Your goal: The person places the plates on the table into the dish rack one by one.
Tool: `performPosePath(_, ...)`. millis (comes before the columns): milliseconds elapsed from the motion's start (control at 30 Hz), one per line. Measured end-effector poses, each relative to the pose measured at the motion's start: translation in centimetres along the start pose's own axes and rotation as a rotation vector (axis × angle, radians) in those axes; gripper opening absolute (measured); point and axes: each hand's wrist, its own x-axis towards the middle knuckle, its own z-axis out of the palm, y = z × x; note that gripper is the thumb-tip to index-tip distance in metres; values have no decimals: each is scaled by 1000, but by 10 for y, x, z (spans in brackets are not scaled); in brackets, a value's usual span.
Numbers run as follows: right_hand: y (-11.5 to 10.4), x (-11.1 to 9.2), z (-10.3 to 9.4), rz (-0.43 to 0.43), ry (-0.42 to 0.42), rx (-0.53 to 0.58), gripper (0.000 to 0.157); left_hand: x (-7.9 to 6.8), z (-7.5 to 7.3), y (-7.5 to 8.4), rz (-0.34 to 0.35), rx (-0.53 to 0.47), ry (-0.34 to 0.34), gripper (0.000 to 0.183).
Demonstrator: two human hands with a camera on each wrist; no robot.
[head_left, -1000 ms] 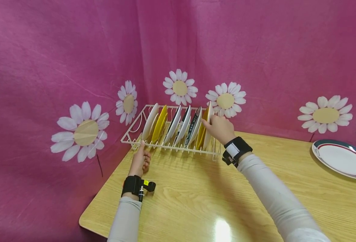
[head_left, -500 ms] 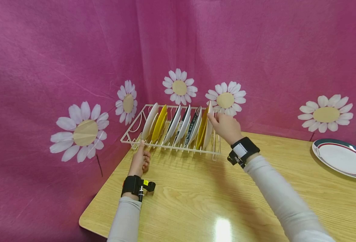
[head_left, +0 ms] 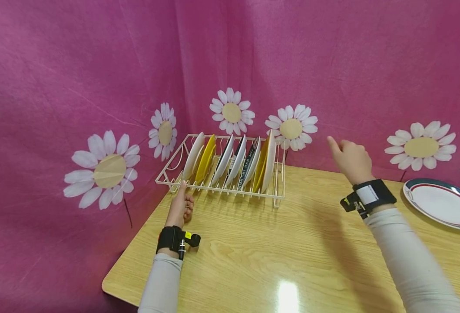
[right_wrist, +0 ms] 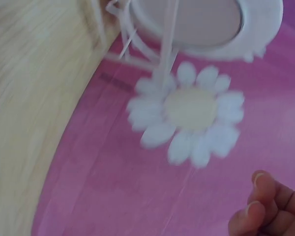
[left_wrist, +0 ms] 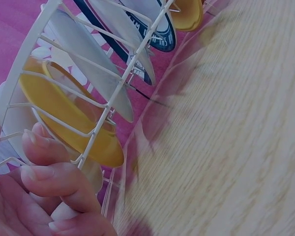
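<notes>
A white wire dish rack (head_left: 278, 197) stands at the back of the table with several plates upright in it. My left hand (head_left: 180, 208) holds the rack's front rail near its left end, thumb over the rail and fingers (left_wrist: 59, 182) curled below. Behind that hand are a white plate (head_left: 193, 158) and a yellow plate (head_left: 205, 165). Dark-rimmed plates (head_left: 249, 165) fill the middle slots. At the right end another yellow plate (head_left: 259, 171) leans beside a white plate (head_left: 270, 163). My right hand (head_left: 352, 161) hangs in the air right of the rack, fingers loosely curled, holding nothing.
A white plate with a dark green and red rim (head_left: 441, 204) lies flat at the table's right. A pink flowered cloth (head_left: 331, 78) hangs behind and left of the wooden table (head_left: 245, 252). The table's rounded corner is at the front left.
My right hand has let go of the white plate at the rack's right end and moved away to the right. My left hand stays at the rack's front rail.
</notes>
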Motion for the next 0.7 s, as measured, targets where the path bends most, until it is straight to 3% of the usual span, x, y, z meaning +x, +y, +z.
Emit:
performPosePath(300,85,-15,-25,92,24,11,73,0,-1,-3,-23,-9,4,75)
performPosePath(700,169,-52,-52,335,-30,-20,80,2,-2,-3,-32,-5,11,74)
